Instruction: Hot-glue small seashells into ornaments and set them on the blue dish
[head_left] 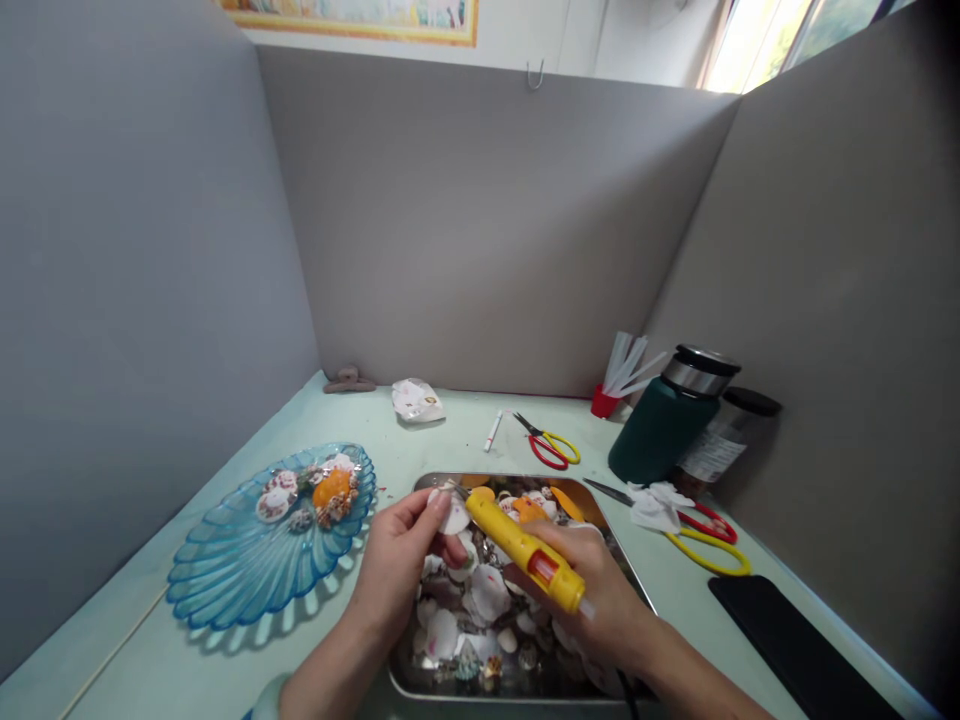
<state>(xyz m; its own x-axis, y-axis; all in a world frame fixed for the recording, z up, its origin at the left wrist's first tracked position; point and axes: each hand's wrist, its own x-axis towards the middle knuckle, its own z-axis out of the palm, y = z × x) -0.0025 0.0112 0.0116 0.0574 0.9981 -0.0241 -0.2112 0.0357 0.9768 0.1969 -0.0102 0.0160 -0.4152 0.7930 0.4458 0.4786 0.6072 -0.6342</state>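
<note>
My left hand (396, 565) pinches a small white shell (455, 516) above a metal tray (420, 684) full of several shells. A yellow glue gun (525, 548) sits gripped in my right hand (600, 600), its nozzle touching the shell. Both hands hover over the tray. On a blue shell-shaped glass plate (240, 565) to the left lie several shells stuck together, white and orange.
Small red-and-yellow scissors (551, 446) and a white marker (493, 430) lie behind the tray. Larger scissors (694, 530) with crumpled tissue, a dark green flask (664, 420), a jar, a red cup of white sticks (609, 395) and a black phone (795, 650) stand right. Grey partitions enclose the desk.
</note>
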